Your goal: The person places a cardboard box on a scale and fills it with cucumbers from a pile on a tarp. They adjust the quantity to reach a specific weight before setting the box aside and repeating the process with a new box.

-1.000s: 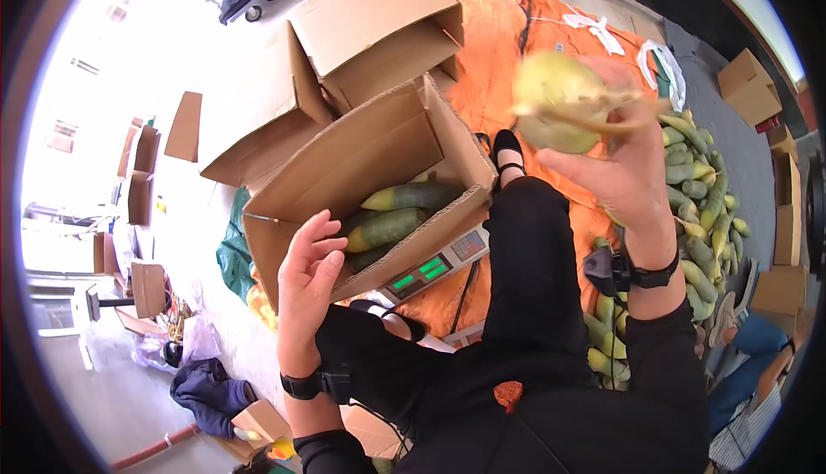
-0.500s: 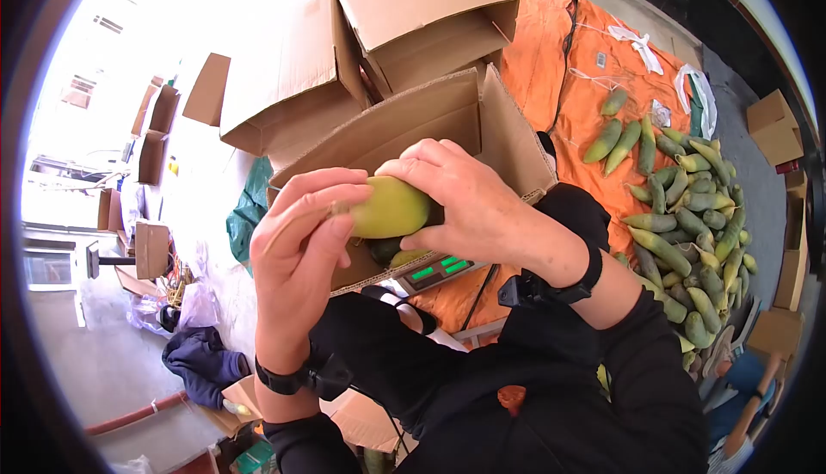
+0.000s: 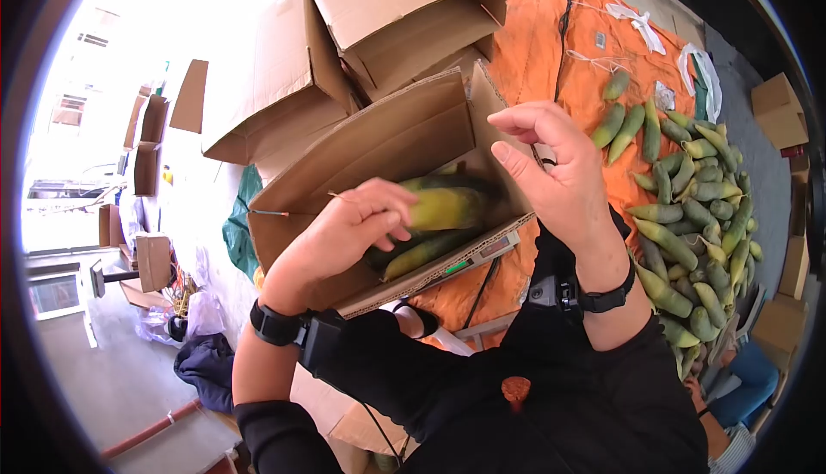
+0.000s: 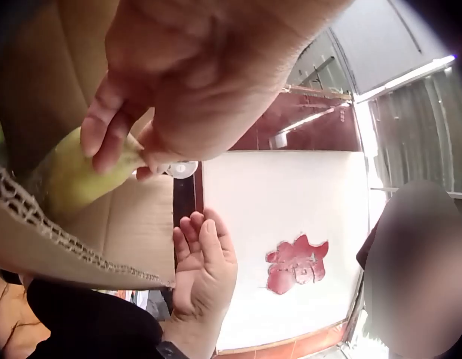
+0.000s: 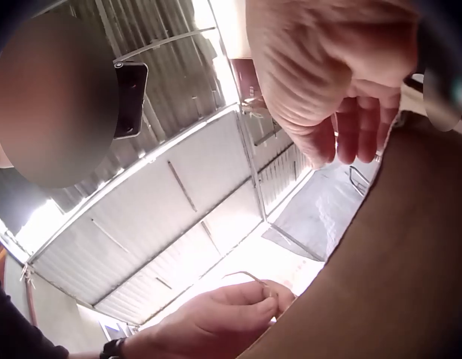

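Note:
In the head view the left hand [image 3: 344, 229] reaches into an open cardboard box [image 3: 361, 154] and holds a yellow-green radish [image 3: 443, 208], blurred, over other green radishes [image 3: 422, 253]. The left wrist view shows its fingers and thumb pinching the narrow end of that radish [image 4: 81, 173]. Above the box's right edge is the right hand [image 3: 557, 173], fingers loosely bent and nothing held. Its fingers hang near the cardboard edge in the right wrist view, where the hand [image 5: 335, 82] is empty too. The box sits on a scale [image 3: 499, 246], partly hidden.
Two more open boxes [image 3: 396, 1] [image 3: 267, 70] stand beyond the filled one. A large heap of radishes [image 3: 697, 224] lies at the right on an orange sheet [image 3: 525, 35]. Another person [image 3: 740, 388] is at the lower right edge. The wearer's legs are just below the box.
The right hand brought a radish over to the left hand, then let go and moved back right. The left hand has lowered the radish into the box.

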The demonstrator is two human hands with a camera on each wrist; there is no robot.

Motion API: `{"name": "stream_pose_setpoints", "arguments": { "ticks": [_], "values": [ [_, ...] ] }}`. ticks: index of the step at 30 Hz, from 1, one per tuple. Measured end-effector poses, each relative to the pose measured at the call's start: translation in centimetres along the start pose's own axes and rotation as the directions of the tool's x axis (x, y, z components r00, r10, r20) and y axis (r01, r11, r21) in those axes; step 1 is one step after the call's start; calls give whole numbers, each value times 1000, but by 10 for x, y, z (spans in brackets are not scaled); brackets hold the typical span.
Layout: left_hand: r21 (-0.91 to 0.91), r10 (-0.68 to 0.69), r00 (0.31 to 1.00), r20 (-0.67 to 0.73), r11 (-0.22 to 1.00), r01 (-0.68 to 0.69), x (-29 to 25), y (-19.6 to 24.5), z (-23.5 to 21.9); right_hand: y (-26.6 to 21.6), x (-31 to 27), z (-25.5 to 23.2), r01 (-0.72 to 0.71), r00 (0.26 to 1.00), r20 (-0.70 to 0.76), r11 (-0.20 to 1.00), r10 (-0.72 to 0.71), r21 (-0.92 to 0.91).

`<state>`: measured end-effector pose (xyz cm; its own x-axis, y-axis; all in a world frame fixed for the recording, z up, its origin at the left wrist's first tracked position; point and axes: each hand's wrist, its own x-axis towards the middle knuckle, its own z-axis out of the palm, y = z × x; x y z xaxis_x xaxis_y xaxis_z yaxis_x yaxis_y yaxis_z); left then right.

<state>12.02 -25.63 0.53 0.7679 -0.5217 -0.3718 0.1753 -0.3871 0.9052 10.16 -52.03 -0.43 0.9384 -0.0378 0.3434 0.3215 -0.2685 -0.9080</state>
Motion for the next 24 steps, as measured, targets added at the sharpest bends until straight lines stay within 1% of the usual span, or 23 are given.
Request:
{"name": "stream_pose_setpoints", "arguments": {
  "ticks": [1, 2, 3, 4, 6, 8, 10, 11, 12, 13, 14, 15, 16, 17, 19, 20, 22, 23, 24],
  "values": [
    [249, 25, 993, 114, 967, -53, 1, -14, -8, 1, 0, -1, 12, 1000, 6, 1000, -12, -2],
    [474, 23, 972, 232, 870, -134, 4, -14, -9, 1, 1, -1, 6, 1000, -1, 1000, -6, -5],
    [605, -148, 964, 220, 796, -16, 0, -9, -8, 0, 2, -2, 31, 999, 11, 999, -31, -37],
    [606, -150, 961, 230, 796, -21, 0, -10, -7, 0, 1, -3, 55, 998, 24, 996, -54, -69],
    [697, -226, 957, 181, 716, 37, 1, -13, -9, 3, 1, -2, 40, 999, 27, 996, -38, -79],
    [695, -238, 957, 168, 717, 56, 10, -10, -13, 6, -1, 2, 84, 996, 35, 994, -81, -66],
    [705, -298, 945, 135, 699, 120, 23, -4, -18, 8, -1, 5, 91, 995, 41, 994, -89, -56],
    [763, -281, 948, 149, 642, 71, 33, -9, -22, 8, -1, 6, 100, 994, 47, 993, -97, -62],
    [764, -281, 947, 154, 641, 66, 42, -18, -25, 8, -1, 6, 108, 993, 52, 992, -105, -69],
    [791, -279, 948, 150, 609, 54, 53, -28, -27, 8, -1, 6, 106, 994, 45, 992, -102, -74],
    [816, -275, 950, 150, 576, 38, 65, -34, -28, 7, -1, 4, 105, 993, 70, 990, -99, -98],
    [839, -375, 914, 153, 538, 81, 78, -36, -25, 7, -1, 3, 103, 991, 94, 987, -91, -123],
    [840, -370, 913, 172, 539, 60, 85, -46, -25, 5, -1, 4, 111, 992, 77, 979, -99, -170],
    [858, -366, 914, 173, 511, 42, 92, -62, -26, 6, -1, 6, 124, 991, 79, 977, -112, -173],
    [891, -347, 918, 193, 455, -15, 106, -60, -9, 9, -2, 8, 142, 988, 80, 973, -130, -182],
    [868, -284, 933, 223, 494, -57, 115, -102, -14, 11, -2, 10, 149, 988, 77, 972, -137, -182],
    [770, -242, 893, 379, 617, -160, 124, -96, 2, 12, -4, 13, 112, 992, 73, 974, -99, -198],
    [761, -281, 875, 393, 633, -138, 127, -95, 5, 12, -5, 14, 109, 993, 65, 970, -97, -219],
    [767, -351, 856, 381, 637, -81, 128, -88, 10, 13, -6, 14, 111, 993, 62, 966, -99, -232]
  ]
}}
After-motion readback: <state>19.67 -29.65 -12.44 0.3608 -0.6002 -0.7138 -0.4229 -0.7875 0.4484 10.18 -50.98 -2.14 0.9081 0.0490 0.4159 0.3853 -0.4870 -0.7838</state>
